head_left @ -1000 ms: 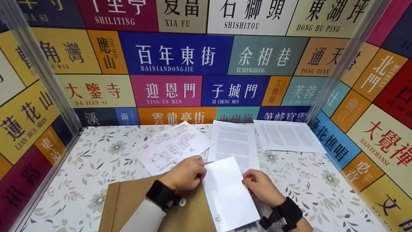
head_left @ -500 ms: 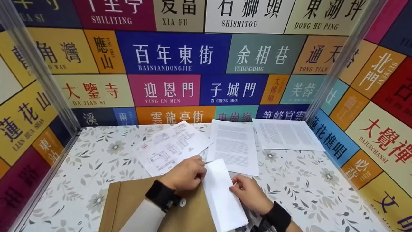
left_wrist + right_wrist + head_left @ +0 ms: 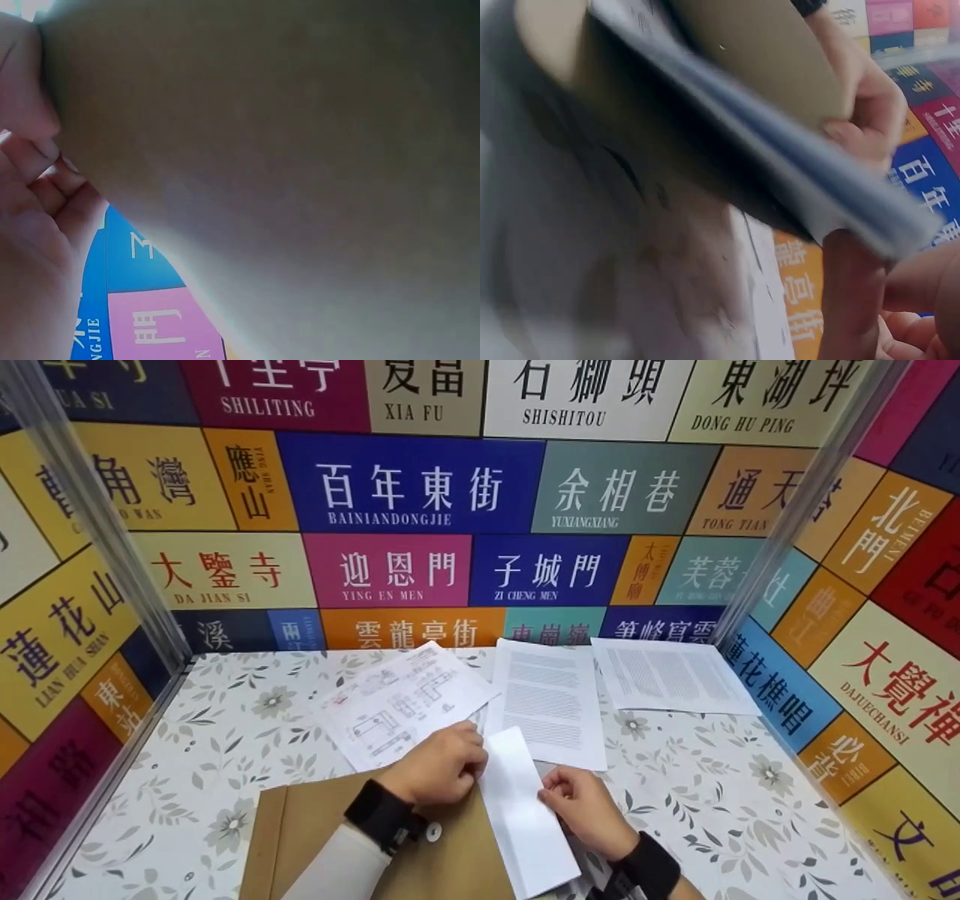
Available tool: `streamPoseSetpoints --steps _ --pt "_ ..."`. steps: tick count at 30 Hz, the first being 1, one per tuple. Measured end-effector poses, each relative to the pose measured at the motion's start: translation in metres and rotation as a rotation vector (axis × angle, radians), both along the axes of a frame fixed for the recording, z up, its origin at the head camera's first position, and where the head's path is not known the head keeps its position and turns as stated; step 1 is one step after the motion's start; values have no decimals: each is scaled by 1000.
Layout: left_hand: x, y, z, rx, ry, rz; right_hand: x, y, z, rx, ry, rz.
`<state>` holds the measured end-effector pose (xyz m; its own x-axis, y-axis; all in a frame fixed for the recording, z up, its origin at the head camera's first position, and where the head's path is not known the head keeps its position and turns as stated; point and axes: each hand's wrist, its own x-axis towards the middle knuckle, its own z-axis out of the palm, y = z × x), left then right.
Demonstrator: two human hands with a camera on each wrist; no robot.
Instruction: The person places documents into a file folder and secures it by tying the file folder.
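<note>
A brown kraft document envelope [image 3: 442, 855] with a round white button lies at the near side of the table. My left hand [image 3: 442, 769] pinches its edge near the far right corner; the right wrist view shows those fingers [image 3: 855, 127] on the brown wall beside the mouth. White paper sheets [image 3: 529, 825] stick out of the envelope's right side, the rest of them hidden inside. At their outer edge, my right hand [image 3: 589, 810] holds them between thumb and finger. Brown envelope surface [image 3: 262, 150] fills most of the left wrist view.
Behind the envelope lie a sheet with line drawings [image 3: 405, 701], a page of text [image 3: 551, 697] and another printed page [image 3: 667, 675] at the right rear. Walls with coloured sign panels [image 3: 409, 487] enclose the flower-patterned table [image 3: 720, 802].
My right hand has moved left, and the white sheets have slid further into the envelope, so a narrower strip shows. Over the last half second little differs. My left hand stays at the envelope's edge.
</note>
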<state>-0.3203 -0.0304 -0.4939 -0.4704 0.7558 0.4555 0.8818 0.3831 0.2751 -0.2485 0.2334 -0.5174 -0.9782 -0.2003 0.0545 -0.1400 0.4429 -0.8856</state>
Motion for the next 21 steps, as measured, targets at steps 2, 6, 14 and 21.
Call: streamPoseSetpoints --steps 2,6,14,21 --pt "0 2 -1 0 -1 -9 2 -4 -5 8 18 8" --pt "0 2 -2 -6 -9 -4 3 -6 -9 13 -10 30" --pt "-1 -1 0 0 -11 4 2 -3 -10 -31 -98 82" --pt "-1 -1 0 12 -10 2 7 -12 -8 237 184 10"
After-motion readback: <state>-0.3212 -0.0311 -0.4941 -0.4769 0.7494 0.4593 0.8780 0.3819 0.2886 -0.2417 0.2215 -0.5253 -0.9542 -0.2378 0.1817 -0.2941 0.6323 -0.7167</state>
